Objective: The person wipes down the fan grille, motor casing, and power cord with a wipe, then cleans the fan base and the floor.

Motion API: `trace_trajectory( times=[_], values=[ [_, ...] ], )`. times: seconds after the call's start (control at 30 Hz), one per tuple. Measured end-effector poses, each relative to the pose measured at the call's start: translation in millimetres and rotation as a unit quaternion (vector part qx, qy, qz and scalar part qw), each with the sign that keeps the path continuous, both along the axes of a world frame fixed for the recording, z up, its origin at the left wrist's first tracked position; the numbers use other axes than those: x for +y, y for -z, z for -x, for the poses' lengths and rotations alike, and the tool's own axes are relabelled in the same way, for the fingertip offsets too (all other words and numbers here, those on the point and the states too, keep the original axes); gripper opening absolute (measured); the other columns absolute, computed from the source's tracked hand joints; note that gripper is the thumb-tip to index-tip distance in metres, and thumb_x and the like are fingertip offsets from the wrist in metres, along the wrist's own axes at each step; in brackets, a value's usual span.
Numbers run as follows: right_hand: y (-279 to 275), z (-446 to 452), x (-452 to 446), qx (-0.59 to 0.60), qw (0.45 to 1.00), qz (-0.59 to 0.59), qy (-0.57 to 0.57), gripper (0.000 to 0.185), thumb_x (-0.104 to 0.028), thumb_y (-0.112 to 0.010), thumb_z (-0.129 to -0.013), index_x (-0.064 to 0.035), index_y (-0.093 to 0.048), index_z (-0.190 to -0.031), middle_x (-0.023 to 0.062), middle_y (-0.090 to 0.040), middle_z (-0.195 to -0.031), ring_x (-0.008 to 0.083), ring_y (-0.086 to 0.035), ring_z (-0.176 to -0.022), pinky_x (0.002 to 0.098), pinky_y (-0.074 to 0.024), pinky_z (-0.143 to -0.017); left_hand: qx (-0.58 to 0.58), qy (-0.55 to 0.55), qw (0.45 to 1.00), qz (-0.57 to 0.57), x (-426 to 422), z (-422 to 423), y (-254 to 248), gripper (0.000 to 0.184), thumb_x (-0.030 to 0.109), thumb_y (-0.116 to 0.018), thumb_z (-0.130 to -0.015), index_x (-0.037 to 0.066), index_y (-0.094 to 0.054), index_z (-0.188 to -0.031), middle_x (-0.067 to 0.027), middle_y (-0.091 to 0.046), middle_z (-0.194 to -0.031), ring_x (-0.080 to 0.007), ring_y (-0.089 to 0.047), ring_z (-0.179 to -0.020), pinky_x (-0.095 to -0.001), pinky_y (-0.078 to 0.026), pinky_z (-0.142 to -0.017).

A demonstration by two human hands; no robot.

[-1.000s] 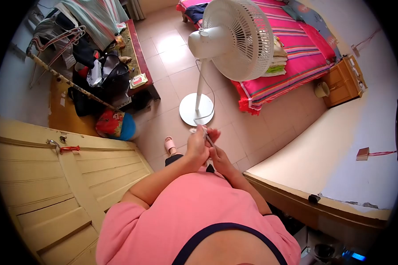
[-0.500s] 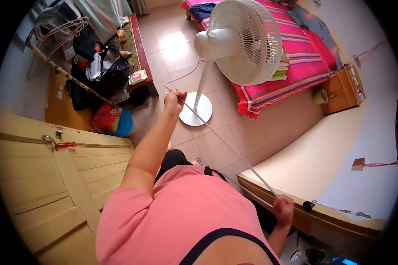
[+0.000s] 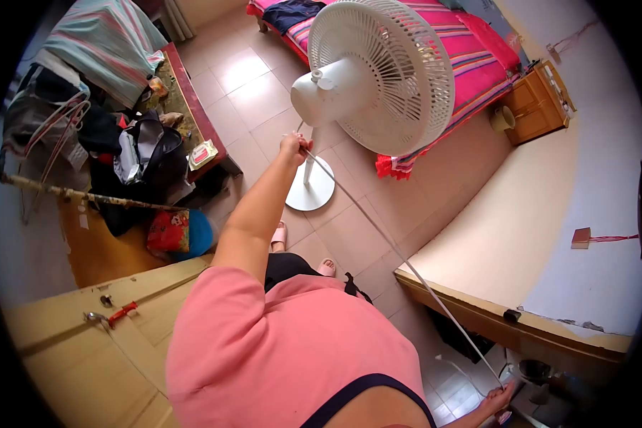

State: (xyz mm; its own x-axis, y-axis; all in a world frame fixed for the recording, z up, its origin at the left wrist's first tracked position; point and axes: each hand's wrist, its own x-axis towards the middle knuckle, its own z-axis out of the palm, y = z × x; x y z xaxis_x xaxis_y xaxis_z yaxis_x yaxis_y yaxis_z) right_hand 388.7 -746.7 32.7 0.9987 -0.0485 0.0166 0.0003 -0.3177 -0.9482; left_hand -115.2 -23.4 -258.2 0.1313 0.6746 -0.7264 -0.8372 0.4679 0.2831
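A white pedestal fan (image 3: 328, 89) stands in front of me, its round base (image 3: 319, 194) on the tiled floor. My left hand (image 3: 294, 146) is closed around the fan's white power cord (image 3: 399, 251), close to the pole. From there the cord runs taut down to the right, past the door frame, to my right hand (image 3: 498, 396). That hand is closed on the cord too, low at the right edge of my body. Below it a loose white length of cord curves over the floor; the plug cannot be made out clearly.
A bed (image 3: 478, 36) with a pink striped cover stands behind the fan, near a wooden cabinet (image 3: 538, 107). At left are a cluttered low table (image 3: 192, 107), a black bag (image 3: 157, 153) and a blue bucket (image 3: 200, 235). A yellow door (image 3: 85, 357) stands beside me.
My right hand has moved down and right, drawing the cord out longer. My left hand has shifted nearer the fan pole. My view has turned and moved slightly.
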Motion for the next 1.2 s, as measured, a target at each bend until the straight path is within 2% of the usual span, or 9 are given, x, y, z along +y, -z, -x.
trace_trajectory(
  times=[0.43, 0.47, 0.57, 0.6, 0.7, 0.83, 0.93, 1.07, 1.2],
  values=[
    [30, 0, -75, 0.050, 0.974, 0.064, 0.210, 0.028, -0.042, -0.065, -0.081, -0.0210, -0.048, -0.074, -0.0085, -0.025, -0.052, 0.0057, -0.020, -0.038, 0.0235, -0.0137, -0.035, 0.185, 0.312, 0.914, -0.181, 39, 28, -2, 0.030, 0.031, -0.041, -0.101, 0.006, -0.054, -0.111, -0.0088, -0.060, -0.094, -0.0191, -0.063, -0.077, -0.0336, -0.057, -0.070],
    [-1, 102, 48, 0.006, 0.972, 0.051, 0.231, 0.026, -0.041, -0.063, -0.081, -0.0199, -0.049, -0.076, -0.0073, -0.023, -0.053, 0.0064, -0.021, -0.038, 0.0237, -0.0138, -0.036, 0.184, 0.315, 0.914, -0.179, 39, 35, -10, 0.030, 0.031, -0.041, -0.101, 0.006, -0.054, -0.111, -0.0088, -0.060, -0.094, -0.0191, -0.063, -0.077, -0.0336, -0.057, -0.070],
    [14, 107, 66, 0.044, 0.972, 0.068, 0.222, 0.026, -0.041, -0.062, -0.082, -0.0184, -0.049, -0.077, -0.0064, -0.024, -0.053, 0.0063, -0.021, -0.039, 0.0234, -0.0142, -0.036, 0.219, 0.379, 0.880, -0.183, 32, 60, -20, 0.035, 0.032, -0.035, -0.102, 0.008, -0.053, -0.121, -0.0091, -0.060, -0.104, -0.0209, -0.062, -0.089, -0.0349, -0.055, -0.078],
    [48, 64, 12, 0.079, 0.972, 0.076, 0.208, 0.040, -0.046, -0.058, -0.087, -0.0060, -0.063, -0.093, -0.0069, -0.025, -0.055, 0.0057, -0.022, -0.041, 0.0239, -0.0148, -0.037, 0.098, 0.318, 0.931, -0.150, 28, 72, -8, 0.036, 0.032, -0.032, -0.103, 0.010, -0.052, -0.123, -0.0088, -0.060, -0.108, -0.0213, -0.061, -0.094, -0.0356, -0.053, -0.083],
    [73, 75, 54, 0.093, 0.973, 0.089, 0.194, 0.029, -0.041, -0.059, -0.085, -0.0149, -0.050, -0.077, -0.0060, -0.026, -0.052, 0.0066, -0.022, -0.036, 0.0244, -0.0159, -0.034, -0.030, 0.244, 0.964, -0.095, 13, 91, 14, 0.039, 0.033, -0.028, -0.103, 0.010, -0.053, -0.123, -0.0085, -0.059, -0.114, -0.0218, -0.058, -0.103, -0.0369, -0.049, -0.091],
    [92, 113, 124, 0.127, 0.984, 0.086, 0.095, 0.041, -0.044, -0.058, -0.088, -0.0041, -0.062, -0.090, -0.0065, -0.026, -0.055, 0.0055, -0.023, -0.039, 0.0242, -0.0136, -0.036, -0.036, 0.175, 0.981, -0.080, 3, 91, 15, 0.044, 0.037, -0.027, -0.103, 0.006, -0.053, -0.119, -0.0083, -0.059, -0.111, -0.0211, -0.055, -0.106, -0.0388, -0.047, -0.092],
    [118, 135, 185, 0.062, 0.943, 0.303, -0.121, 0.033, -0.036, -0.063, -0.088, -0.0024, -0.064, -0.090, -0.0006, -0.050, -0.061, 0.0091, -0.046, -0.050, 0.0227, -0.0344, -0.045, -0.090, 0.162, 0.978, -0.093, -14, 103, -16, 0.041, 0.044, -0.038, -0.099, 0.010, -0.055, -0.116, -0.0050, -0.059, -0.110, -0.0171, -0.054, -0.098, -0.0343, -0.043, -0.085],
    [104, 269, 343, -0.151, 0.748, 0.532, -0.368, 0.046, -0.011, -0.068, -0.081, -0.0047, -0.054, -0.125, 0.0145, -0.061, -0.107, 0.0262, -0.061, -0.095, 0.0353, -0.0499, -0.079, -0.044, 0.222, 0.963, -0.148, -43, 115, -68, 0.033, 0.033, -0.057, -0.092, 0.009, -0.056, -0.115, -0.0026, -0.058, -0.104, -0.0139, -0.054, -0.094, -0.0286, -0.044, -0.078],
    [81, 368, 466, -0.019, 0.797, 0.343, -0.497, 0.059, -0.004, -0.064, -0.082, -0.0084, -0.045, -0.137, 0.0107, -0.056, -0.108, 0.0182, -0.060, -0.089, 0.0308, -0.0500, -0.076, -0.007, 0.338, 0.909, -0.243, -67, 114, -101, 0.033, 0.011, -0.066, -0.084, 0.005, -0.057, -0.116, -0.0024, -0.061, -0.101, -0.0101, -0.057, -0.088, -0.0233, -0.045, -0.072]
  ],
)
